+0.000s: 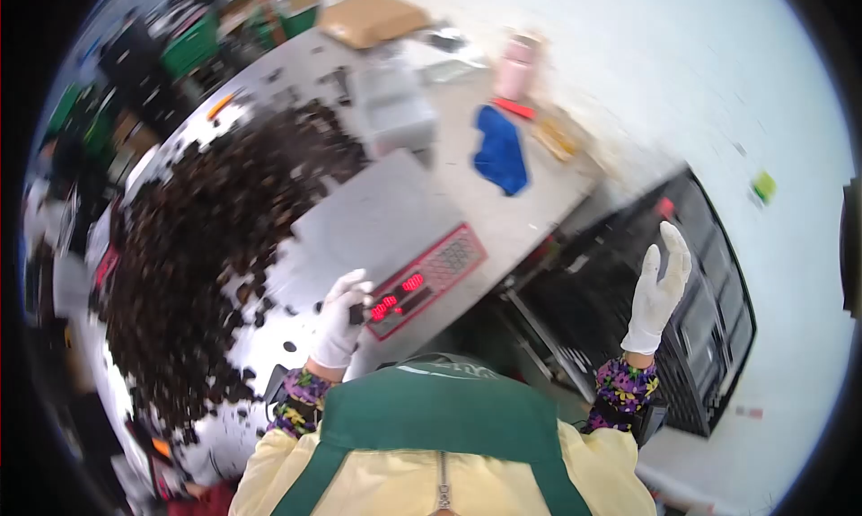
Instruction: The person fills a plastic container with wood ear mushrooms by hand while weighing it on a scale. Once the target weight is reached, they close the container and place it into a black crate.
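Note:
My left hand (339,323), in a white glove, is at the left end of the red-framed control panel of a digital scale (368,212). Its fingers are curled, with a small dark patch beside the fingertips; I cannot tell what they hold. Red digits glow on the panel (422,282) next to a keypad. Left of the scale, a large heap of small dark brown pieces (197,238) covers the white tabletop, with loose ones scattered near my left wrist. My right hand (660,287), also gloved in white, hangs over a black crate (691,336), its fingers apart and nothing in them.
Behind the scale stands a translucent plastic bin (392,107). A blue cloth (501,152), a pink bottle (515,70) and a yellowish packet (557,137) lie toward the table's right edge. A brown package (373,19) sits at the far end. Green crates (190,44) stand beyond.

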The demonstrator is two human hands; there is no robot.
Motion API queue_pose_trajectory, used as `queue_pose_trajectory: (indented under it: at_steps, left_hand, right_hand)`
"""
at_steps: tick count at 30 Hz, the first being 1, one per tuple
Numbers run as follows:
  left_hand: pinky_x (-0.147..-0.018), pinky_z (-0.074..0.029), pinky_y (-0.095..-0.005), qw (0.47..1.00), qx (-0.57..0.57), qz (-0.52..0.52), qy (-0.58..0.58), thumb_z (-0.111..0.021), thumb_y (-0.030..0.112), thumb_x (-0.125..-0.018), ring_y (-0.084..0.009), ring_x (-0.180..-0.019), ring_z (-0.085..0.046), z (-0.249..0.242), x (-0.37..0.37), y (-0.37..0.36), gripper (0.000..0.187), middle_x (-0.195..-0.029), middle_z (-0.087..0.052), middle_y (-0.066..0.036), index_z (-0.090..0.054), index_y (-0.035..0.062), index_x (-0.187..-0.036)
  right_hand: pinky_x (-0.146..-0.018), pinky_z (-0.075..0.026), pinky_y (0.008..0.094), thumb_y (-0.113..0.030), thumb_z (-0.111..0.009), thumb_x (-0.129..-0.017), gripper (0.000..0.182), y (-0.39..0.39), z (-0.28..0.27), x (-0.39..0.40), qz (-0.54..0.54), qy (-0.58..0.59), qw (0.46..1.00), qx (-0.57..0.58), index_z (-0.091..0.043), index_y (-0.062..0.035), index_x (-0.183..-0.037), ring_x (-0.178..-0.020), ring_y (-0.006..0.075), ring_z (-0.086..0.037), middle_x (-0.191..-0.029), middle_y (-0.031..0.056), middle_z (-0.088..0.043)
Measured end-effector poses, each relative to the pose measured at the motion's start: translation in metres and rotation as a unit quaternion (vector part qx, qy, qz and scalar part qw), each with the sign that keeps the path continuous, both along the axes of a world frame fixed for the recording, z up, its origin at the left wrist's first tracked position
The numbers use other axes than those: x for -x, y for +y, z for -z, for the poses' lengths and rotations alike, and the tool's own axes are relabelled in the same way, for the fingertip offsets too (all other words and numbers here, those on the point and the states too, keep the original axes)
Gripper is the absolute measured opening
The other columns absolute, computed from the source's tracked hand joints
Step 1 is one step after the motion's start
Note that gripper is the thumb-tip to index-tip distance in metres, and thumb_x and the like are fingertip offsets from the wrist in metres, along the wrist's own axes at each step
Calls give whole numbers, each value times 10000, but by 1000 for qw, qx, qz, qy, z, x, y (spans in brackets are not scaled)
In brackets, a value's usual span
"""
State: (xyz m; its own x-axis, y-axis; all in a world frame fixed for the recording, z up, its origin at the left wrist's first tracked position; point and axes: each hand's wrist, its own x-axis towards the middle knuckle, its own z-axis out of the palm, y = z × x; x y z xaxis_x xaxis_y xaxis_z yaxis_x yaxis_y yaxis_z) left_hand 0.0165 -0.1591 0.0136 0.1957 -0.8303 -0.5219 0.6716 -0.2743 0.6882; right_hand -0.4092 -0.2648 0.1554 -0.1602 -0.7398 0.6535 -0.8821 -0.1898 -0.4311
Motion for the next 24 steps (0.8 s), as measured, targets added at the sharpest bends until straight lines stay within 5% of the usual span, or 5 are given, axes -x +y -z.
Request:
queue_pose_trajectory:
  at_steps: [9,15,19,23,24]
  left_hand:
    - [-514,-459,-238,987,-52,-151,4,-596,26,-912,-101,-623,-572,19,-84,76,272,-938,-696,-71,-600,54,-1183]
    - [-597,-444,-210,956,-68,-277,-67,-605,45,-924,-89,-644,-565,38,-116,102,205,-858,-663,-34,-629,41,-1128]
    - [-649,-461,-221,883,-175,-338,-277,-608,69,-943,-81,-705,-576,54,-136,107,186,-823,-633,-20,-627,20,-1122]
    - [-844,-519,-364,690,-237,-296,-616,-670,106,-885,-263,-975,-654,113,-166,118,287,-1020,-676,-128,-621,34,-1158]
    - [-855,-519,-397,712,-289,-264,-583,-695,154,-868,-330,-1020,-638,108,-169,114,333,-1123,-640,-162,-616,70,-1180]
  right_hand:
    - [-1108,-369,434,-95,-648,-902,369,-130,55,-208,-339,147,929,-23,-634,-80,-1270,-1273,321,-521,-1309,126,-616]
    - [-1102,-390,425,-186,-617,-919,465,-257,132,-280,-366,329,867,-81,-550,-118,-1374,-1300,353,-488,-1390,149,-558]
    - [-1052,-435,425,-167,-597,-912,531,-315,164,-304,-355,446,810,-137,-487,-138,-1430,-1228,350,-542,-1355,165,-578]
    - [-938,-492,426,-235,-639,-896,378,-332,165,-317,-309,489,780,-241,-627,-109,-1253,-1098,318,-621,-1198,133,-660]
    - [-902,-507,420,-256,-651,-889,342,-337,165,-318,-298,492,781,-244,-664,-103,-1194,-1046,325,-641,-1137,138,-679]
